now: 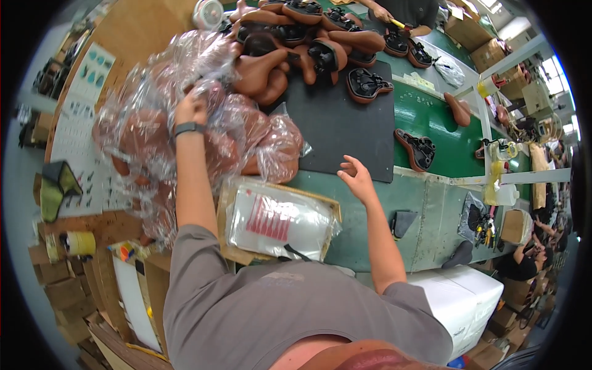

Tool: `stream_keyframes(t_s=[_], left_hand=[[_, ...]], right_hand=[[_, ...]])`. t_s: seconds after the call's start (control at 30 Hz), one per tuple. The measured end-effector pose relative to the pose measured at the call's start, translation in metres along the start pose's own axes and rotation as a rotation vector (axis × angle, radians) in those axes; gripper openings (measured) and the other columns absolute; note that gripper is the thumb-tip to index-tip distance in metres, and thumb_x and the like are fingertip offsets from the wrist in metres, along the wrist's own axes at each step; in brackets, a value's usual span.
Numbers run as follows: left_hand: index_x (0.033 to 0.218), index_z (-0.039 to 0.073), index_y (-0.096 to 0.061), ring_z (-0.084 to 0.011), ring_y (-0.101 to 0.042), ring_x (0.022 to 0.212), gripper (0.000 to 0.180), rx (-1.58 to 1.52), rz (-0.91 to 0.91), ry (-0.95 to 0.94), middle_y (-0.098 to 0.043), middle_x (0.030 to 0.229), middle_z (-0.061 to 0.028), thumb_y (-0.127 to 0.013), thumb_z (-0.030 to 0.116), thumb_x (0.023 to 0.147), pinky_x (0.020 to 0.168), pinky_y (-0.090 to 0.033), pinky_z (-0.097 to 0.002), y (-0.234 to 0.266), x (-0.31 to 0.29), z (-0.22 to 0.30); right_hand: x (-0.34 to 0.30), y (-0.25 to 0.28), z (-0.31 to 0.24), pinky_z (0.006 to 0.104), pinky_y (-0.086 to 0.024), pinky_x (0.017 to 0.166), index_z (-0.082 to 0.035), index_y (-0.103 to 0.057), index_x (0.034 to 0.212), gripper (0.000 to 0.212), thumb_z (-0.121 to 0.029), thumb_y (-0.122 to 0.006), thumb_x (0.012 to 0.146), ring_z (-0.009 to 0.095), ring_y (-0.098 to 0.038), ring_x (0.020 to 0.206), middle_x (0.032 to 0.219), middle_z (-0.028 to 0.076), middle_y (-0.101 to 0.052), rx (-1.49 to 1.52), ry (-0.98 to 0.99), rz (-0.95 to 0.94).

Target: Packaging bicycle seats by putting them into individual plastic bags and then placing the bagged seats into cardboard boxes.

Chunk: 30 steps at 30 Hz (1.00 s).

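Rests curled left fingers (pixel 197 105) against bagged saddles (pixel 279 147), unclear if gripping, and holds right fingers (pixel 350 165) loosely open, empty, above the surface (pixel 383 203).

The left hand (pixel 192 110) is on a big heap of brown bike seats in clear plastic bags (pixel 145 129), its fingers bent. Just what they grip is hard to see. The right hand (pixel 356 179) is open, near the bottom edge of a black mat (pixel 354 132) on the green surface (pixel 413 194). Bare brown bike seats (pixel 256 74) pile up at the top. A cardboard box (pixel 237 254) with flat, clear bags (pixel 302 228) sits close to the person's tummy. One upside-down seat (pixel 417 150) lies on a green belt (pixel 416 114).
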<state>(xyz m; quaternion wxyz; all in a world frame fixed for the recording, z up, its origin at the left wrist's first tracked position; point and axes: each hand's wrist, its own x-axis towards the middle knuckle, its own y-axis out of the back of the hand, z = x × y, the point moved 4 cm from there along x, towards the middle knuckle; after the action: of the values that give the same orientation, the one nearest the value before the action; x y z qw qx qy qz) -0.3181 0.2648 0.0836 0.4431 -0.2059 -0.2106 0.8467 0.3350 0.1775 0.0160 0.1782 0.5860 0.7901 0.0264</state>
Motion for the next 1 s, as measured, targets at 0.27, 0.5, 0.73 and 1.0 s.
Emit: stream_keyframes(t_s=[0.27,0.5,0.73,1.0], left_hand=[[0.159,0.0,-0.043,-0.0183,-0.069,0.107,0.048,0.063,0.14,-0.151,-0.069,0.135,-0.0182,-0.059,0.004,0.113,0.092,-0.062,-0.0293,-0.102,-0.109,-0.047],[0.113,0.002,-0.077,-0.0223,-0.076,0.086,0.025,1.243,-0.394,-0.241,-0.079,0.098,-0.0127,-0.071,-0.007,0.091,0.075,-0.059,-0.0356,-0.17,-0.347,-0.152],[0.114,0.01,-0.078,-0.0388,-0.075,0.089,0.018,1.316,-1.14,0.106,-0.078,0.104,-0.014,-0.071,0.012,0.098,0.076,-0.061,-0.0479,-0.13,-0.443,-0.286],[0.112,0.001,-0.068,-0.0446,-0.075,0.105,0.041,1.632,-0.999,0.171,-0.077,0.11,-0.024,-0.081,0.036,0.094,0.09,-0.06,-0.0549,-0.064,-0.493,-0.402]], right_hand=[[0.296,0.147,0.119,0.0536,-0.049,0.118,-0.003,-0.037,0.168,0.095,-0.026,-0.083,0.088,0.052,-0.057,0.14,0.154,0.035,-0.054,-0.601,0.061,0.401],[0.421,0.173,0.1,0.0566,-0.057,0.107,-0.023,-0.06,0.155,0.067,-0.039,-0.082,0.094,0.049,-0.067,0.129,0.142,0.026,-0.069,-0.834,-0.035,0.478],[0.221,0.1,0.102,0.0573,-0.062,0.082,-0.005,-0.067,0.113,0.044,-0.033,-0.087,0.086,0.047,-0.076,0.09,0.092,0.026,-0.076,-0.77,0.109,0.392],[-0.176,-0.014,0.176,0.0513,-0.062,0.082,0.007,-0.055,0.147,0.066,-0.02,-0.084,0.095,0.043,-0.079,0.089,0.096,0.021,-0.082,-0.52,-0.105,0.378]])
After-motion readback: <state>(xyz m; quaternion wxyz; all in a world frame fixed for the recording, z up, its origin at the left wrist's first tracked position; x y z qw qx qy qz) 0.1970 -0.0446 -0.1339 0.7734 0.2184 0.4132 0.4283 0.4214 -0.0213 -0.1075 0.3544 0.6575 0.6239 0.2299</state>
